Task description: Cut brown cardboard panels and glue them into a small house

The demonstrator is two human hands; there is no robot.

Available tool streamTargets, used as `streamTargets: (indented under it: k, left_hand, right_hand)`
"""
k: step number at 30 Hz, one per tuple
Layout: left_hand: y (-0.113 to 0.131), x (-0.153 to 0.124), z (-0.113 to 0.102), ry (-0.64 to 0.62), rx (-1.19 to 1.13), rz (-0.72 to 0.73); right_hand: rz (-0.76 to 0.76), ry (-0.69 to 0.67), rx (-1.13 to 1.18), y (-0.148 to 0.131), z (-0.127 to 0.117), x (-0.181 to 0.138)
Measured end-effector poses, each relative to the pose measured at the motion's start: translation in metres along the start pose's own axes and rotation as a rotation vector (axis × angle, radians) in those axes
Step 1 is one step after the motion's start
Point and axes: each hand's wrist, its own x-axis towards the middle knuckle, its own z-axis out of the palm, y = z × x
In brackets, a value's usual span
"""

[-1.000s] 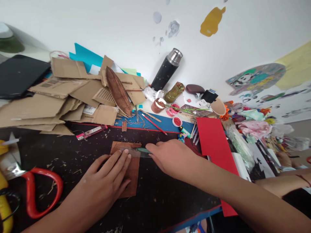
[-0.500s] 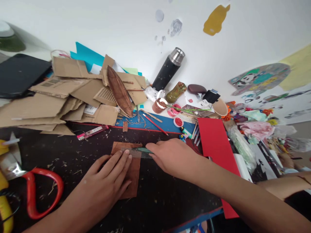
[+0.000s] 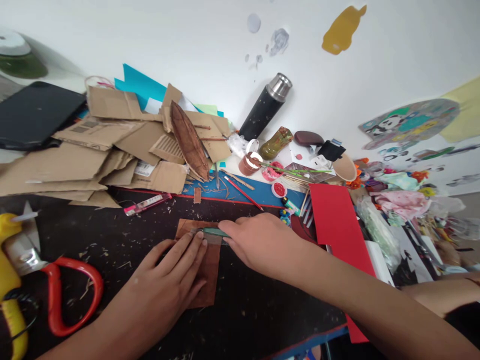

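Observation:
A flat brown rectangular sheet (image 3: 210, 280), perhaps painted cardboard, lies on the black cutting surface. My left hand (image 3: 170, 280) rests on it with fingers stretched out, holding down a clear ruler (image 3: 213, 240) that crosses the sheet. Closed around a slim green craft knife (image 3: 213, 232) is my right hand (image 3: 258, 242). The knife lies low along the ruler's far edge, its tip just beyond my left fingertips. The ruler is partly hidden by both hands.
Red-handled scissors (image 3: 75, 265) lie at the left. Behind are stacked cardboard pieces (image 3: 71, 162), a brown boat-shaped piece (image 3: 189, 142), a black flask (image 3: 262, 112), paint pots (image 3: 250, 164) and a red pencil (image 3: 243, 192). Red card (image 3: 333, 215) sits at right, near another person's arm (image 3: 442, 295).
My right hand has drawn the craft knife leftward along the ruler, toward my left fingers. My left hand stays on the ruler and sheet. The whole view has shifted slightly.

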Motion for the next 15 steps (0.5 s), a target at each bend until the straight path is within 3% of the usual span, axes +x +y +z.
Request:
streamTargets:
  k: [15]
  left_hand:
    - [0.0001,0.0011,-0.0029,0.017,-0.008,0.003]
  right_hand:
    - [-0.005,0.001,0.007,0.0003,0.0050,0.0076]
